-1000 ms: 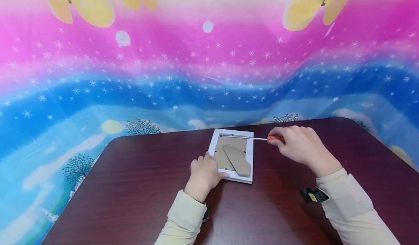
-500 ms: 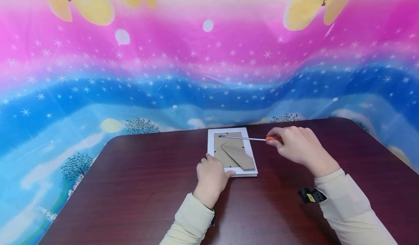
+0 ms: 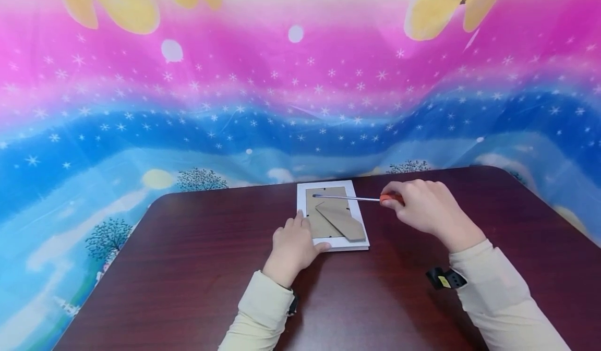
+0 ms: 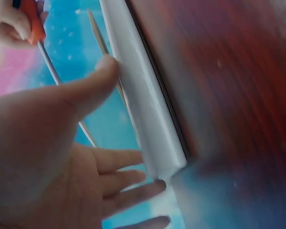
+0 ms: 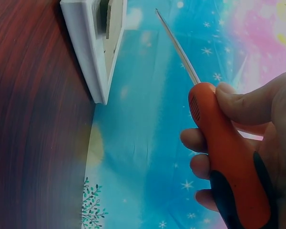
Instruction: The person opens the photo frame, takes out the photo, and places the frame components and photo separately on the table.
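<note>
A white picture frame (image 3: 335, 245) lies face down on the table, showing its brown backing board (image 3: 317, 227) with small dark tabs around the edge. Its easel leg (image 3: 345, 225) slants across the back. My left hand (image 3: 292, 242) touches the frame's near left corner, thumb at the near edge; the left wrist view shows the fingers fairly straight. My right hand (image 3: 429, 205) grips a screwdriver by its orange and black handle (image 5: 231, 152). The metal shaft (image 3: 366, 199) points left across the frame. In the right wrist view its tip (image 5: 157, 11) hangs apart from the frame.
The dark red-brown wooden table (image 3: 202, 267) has rounded far corners. Right behind it hangs a pink and blue printed cloth (image 3: 263, 95), close to the frame's far edge. A black strap device (image 3: 443, 278) sits on the right wrist.
The frame has turned counterclockwise, its far end going left and its near end right. My left hand shifted right, then back left. The screwdriver has stayed almost in place.
</note>
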### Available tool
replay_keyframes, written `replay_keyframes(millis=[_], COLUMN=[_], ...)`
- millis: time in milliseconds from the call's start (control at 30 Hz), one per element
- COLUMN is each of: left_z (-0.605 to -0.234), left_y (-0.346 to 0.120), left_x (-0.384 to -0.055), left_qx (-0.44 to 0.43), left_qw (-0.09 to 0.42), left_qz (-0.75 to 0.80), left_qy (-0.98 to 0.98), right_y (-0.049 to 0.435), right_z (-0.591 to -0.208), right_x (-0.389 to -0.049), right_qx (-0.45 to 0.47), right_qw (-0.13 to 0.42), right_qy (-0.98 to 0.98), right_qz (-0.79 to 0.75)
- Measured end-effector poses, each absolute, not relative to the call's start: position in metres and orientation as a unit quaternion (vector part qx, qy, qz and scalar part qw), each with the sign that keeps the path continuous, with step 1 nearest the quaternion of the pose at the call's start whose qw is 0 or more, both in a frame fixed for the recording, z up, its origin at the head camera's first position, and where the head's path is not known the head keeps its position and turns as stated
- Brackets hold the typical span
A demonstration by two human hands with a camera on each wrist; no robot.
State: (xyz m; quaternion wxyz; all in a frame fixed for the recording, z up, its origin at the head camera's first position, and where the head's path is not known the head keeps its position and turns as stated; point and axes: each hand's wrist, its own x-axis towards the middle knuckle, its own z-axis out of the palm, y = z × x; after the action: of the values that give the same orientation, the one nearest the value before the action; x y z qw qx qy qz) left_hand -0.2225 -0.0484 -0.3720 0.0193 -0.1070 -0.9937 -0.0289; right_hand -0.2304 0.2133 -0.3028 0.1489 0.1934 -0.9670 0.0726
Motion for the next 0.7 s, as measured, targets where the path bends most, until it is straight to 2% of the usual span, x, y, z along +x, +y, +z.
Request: replay_keyframes(millis=[333,700], left_z=[-0.373,-0.370], left_y=[-0.069,-0.081], left_x=[-0.235,-0.238], left_qx=[-0.127,-0.148], left_qw=[-0.014,-0.023], left_qz=[-0.113,-0.152], left_qy=[-0.985,-0.977], right_y=[0.210,0.207], right_z=[-0.308,-0.313], right_x=[-0.231,-0.232], right_qx=[0.203,0.217], right_qw=[0.133,0.114], right_qy=[-0.967,-0.966], right_qz=[0.077,0.085])
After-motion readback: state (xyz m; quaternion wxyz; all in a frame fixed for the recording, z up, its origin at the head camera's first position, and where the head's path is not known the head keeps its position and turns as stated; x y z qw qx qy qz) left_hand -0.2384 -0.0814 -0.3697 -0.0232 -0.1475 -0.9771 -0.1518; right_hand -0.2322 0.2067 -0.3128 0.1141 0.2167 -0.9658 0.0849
